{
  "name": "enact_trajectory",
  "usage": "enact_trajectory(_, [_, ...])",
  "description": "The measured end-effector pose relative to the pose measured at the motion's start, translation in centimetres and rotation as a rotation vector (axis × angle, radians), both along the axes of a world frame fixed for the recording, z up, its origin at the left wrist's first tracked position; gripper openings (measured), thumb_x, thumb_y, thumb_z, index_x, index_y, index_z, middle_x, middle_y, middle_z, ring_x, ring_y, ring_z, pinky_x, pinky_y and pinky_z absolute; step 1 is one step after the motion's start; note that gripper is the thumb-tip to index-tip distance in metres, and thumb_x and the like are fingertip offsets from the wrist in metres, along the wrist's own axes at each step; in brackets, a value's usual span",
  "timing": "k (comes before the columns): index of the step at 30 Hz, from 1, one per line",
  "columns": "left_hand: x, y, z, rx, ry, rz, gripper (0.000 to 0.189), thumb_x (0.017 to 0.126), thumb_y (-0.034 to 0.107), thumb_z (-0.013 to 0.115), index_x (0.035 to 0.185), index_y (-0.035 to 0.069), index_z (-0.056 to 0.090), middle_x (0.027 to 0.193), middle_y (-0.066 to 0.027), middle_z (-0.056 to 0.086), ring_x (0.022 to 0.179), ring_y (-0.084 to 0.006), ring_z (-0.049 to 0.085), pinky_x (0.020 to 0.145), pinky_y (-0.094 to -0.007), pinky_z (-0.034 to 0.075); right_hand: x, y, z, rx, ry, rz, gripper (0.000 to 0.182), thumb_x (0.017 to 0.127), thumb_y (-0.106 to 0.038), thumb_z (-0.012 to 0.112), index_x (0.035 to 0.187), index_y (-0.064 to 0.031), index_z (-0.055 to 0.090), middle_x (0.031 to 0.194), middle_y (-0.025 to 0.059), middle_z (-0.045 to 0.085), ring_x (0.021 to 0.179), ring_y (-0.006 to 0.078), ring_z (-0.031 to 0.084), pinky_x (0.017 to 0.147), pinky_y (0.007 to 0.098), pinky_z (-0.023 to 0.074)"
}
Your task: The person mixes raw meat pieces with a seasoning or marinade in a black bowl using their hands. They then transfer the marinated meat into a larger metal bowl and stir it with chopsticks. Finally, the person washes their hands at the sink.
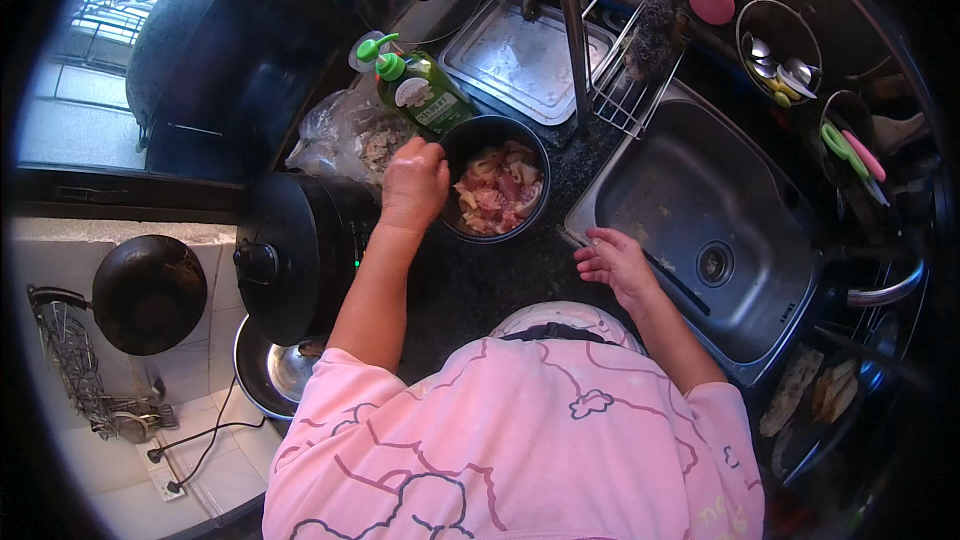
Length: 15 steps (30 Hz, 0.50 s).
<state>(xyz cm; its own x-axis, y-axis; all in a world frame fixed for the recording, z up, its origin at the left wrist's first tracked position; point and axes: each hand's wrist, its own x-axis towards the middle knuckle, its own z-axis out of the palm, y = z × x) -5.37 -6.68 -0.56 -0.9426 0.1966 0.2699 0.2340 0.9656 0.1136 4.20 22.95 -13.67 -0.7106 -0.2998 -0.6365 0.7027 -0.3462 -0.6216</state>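
Observation:
My left hand [416, 181] is curled closed at the left edge of a dark round pot [547, 187], apparently gripping it there; the fingertips are hidden. Pieces of raw, pinkish meat [498, 189] lie inside the pot, which stands on the black speckled countertop [487, 277]. My right hand [613, 262] hovers by the near left rim of the stainless-steel sink [645, 172], fingers apart and holding nothing. Just behind the pot stands a green pump bottle [429, 94]. A clear plastic bag [330, 135] with pale contents sits to the left of it.
A black lidded cooker [281, 262] stands beside my left forearm. Behind the pot are a metal tray [517, 52] and a wire rack [622, 101] with a dark scourer [656, 34]. Farther right hang a spoon basket [780, 52] and a curved metal faucet [885, 292].

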Motion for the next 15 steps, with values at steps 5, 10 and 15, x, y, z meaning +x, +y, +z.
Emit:
enact_trajectory(5, [-0.2,2.2,-1.4,-0.415,-0.075,0.016,0.005,0.071,0.009,0.063,0.074,0.006,0.064,0.083,-0.0090,0.059,0.078,-0.0273,0.061,0.064,-0.0397,0.053,0.1,-0.1,0.8,-0.006,-0.024,0.010,0.038,0.092,-0.016,0.053,0.125,0.0018,0.046,0.092,0.0154,0.063,0.074,0.0191,0.063,0.066,0.0291,0.0543])
enact_trajectory(10, [0.2,3.3,-3.0,-0.288,-0.357,-0.071,0.007,0.072,0.011,0.062,0.075,0.005,0.064,0.088,-0.0114,0.061,0.084,-0.0289,0.063,0.068,-0.0397,0.054,0.3,0.5,0.3,0.012,-0.020,-0.005,0.041,0.092,-0.015,0.048,0.128,0.0025,0.039,0.094,0.0199,0.062,0.073,0.0227,0.063,0.063,0.0311,0.0551])
enact_trajectory(15, [-0.5,2.8,-5.4,-0.050,-0.451,-0.209,0.009,0.074,0.012,0.060,0.078,0.006,0.066,0.088,-0.0125,0.062,0.085,-0.0309,0.062,0.071,-0.0411,0.052,0.6,1.2,-0.1,0.019,-0.023,-0.020,0.041,0.092,-0.015,0.047,0.128,0.0026,0.039,0.095,0.0202,0.062,0.074,0.0223,0.063,0.064,0.0311,0.0552])
